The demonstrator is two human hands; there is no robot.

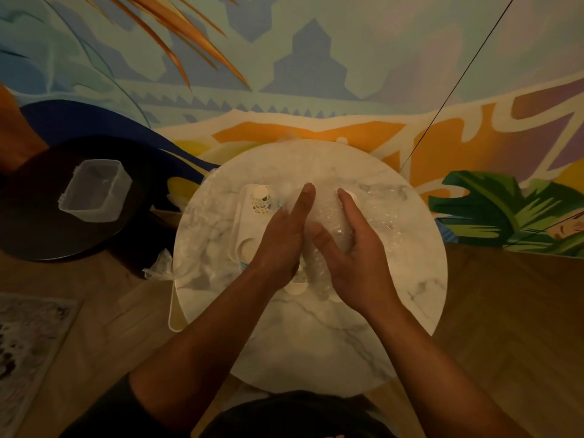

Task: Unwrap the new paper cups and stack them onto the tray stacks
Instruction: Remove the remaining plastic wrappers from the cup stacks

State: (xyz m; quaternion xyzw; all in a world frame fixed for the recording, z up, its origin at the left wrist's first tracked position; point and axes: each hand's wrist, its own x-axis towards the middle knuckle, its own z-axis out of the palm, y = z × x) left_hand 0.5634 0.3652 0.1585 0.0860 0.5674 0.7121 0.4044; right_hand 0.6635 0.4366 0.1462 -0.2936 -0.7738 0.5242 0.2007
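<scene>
Both hands meet over the middle of a round marble-topped table (316, 343), working a sleeve of paper cups (328, 222) sealed in crinkled clear plastic. The right hand (357, 245) curls its thumb and fingers around the sleeve from the right, gripping it. The left hand (284, 235) lies flat against the sleeve's left side, fingers straight and pointing away from the person, pressing the wrap rather than clutching it. Just left of the left hand sits a white tray (240, 216), and a short stack of patterned cups (261, 200) stands upside down at its far end (the print is too small to read). Farther left, well apart, a clear plastic container (94, 191) rests on a dark round stool (41, 222).
</scene>
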